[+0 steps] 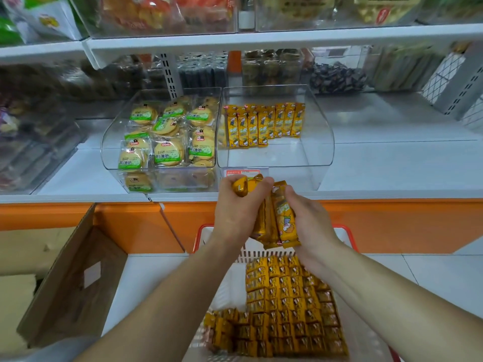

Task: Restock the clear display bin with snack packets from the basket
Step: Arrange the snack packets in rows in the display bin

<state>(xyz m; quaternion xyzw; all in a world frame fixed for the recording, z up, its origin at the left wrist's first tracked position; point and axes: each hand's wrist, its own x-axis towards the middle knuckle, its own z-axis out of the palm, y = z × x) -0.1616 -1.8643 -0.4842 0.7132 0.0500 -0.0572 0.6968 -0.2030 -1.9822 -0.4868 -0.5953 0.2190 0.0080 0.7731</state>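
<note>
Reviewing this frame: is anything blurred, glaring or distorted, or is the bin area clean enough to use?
Head view: even light, soft shadows; held packets and the row in the clear display bin are sharp; upper shelf goods and the left edge are smeared; faint reflections on the bin's curved wall; wide-angle stretch tilts the right shelf post.

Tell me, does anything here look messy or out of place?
Only slightly. In the basket, most yellow packets lie in neat rows, but a loose cluster at its near left corner lies tumbled at odd angles. The row in the clear bin stands tidy.
</note>
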